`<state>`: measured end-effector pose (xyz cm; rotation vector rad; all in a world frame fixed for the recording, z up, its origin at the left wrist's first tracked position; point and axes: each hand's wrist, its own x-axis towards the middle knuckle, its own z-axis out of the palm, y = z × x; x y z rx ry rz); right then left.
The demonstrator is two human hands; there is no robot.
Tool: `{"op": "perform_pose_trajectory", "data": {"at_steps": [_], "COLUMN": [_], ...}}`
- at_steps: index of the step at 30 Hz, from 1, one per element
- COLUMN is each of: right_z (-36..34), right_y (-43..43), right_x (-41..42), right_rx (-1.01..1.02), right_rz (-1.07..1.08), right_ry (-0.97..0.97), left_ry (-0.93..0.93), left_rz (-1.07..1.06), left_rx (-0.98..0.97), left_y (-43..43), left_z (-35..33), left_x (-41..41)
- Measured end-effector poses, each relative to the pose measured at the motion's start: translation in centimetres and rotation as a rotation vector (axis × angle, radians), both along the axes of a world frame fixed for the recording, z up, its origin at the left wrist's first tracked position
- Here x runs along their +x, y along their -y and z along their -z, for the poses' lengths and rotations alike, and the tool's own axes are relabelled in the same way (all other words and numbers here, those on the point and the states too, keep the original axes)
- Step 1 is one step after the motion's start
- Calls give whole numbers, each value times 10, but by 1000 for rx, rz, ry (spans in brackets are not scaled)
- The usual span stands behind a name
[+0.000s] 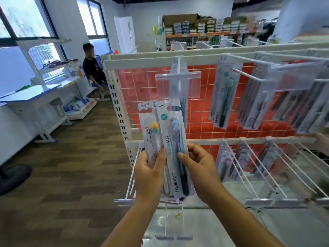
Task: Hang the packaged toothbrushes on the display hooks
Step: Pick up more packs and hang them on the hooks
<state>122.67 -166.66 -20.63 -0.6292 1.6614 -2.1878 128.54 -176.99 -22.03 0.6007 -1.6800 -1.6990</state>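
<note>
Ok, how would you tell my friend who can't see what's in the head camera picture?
A left hand grips a stack of toothbrush packs while the right hand pinches the front pack, before a white display rack. Just above is a hook with a clear label holder; more packs hang at right.

**Orange-red tiles (201, 111) behind a white display rack (160, 57)**

The tiles have pale joints and show through the rack's white wire grid. The front pack (170, 132) is white with teal lettering and holds a dark blue brush (181, 168). At its 9 o'clock the rear pack (149, 139) is white, with orange-and-green bristles (155, 128). At 8 o'clock the floor (80, 166) shows brown staggered wood planks.
</note>
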Motion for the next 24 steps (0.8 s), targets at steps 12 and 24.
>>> {"op": "perform_pose_trajectory", "data": {"at_steps": [12, 24], "right_z": [-10, -7], "right_y": [-2, 14], "right_x": [-3, -25], "right_rx": [-104, -75], "right_rz": [73, 176], "right_ry": [-83, -101], "left_ry": [-94, -108], "left_rz": [26, 66], "left_rx": [-3, 8], "left_y": [5, 23], "left_z": [-17, -18], "left_x": [-6, -11]}}
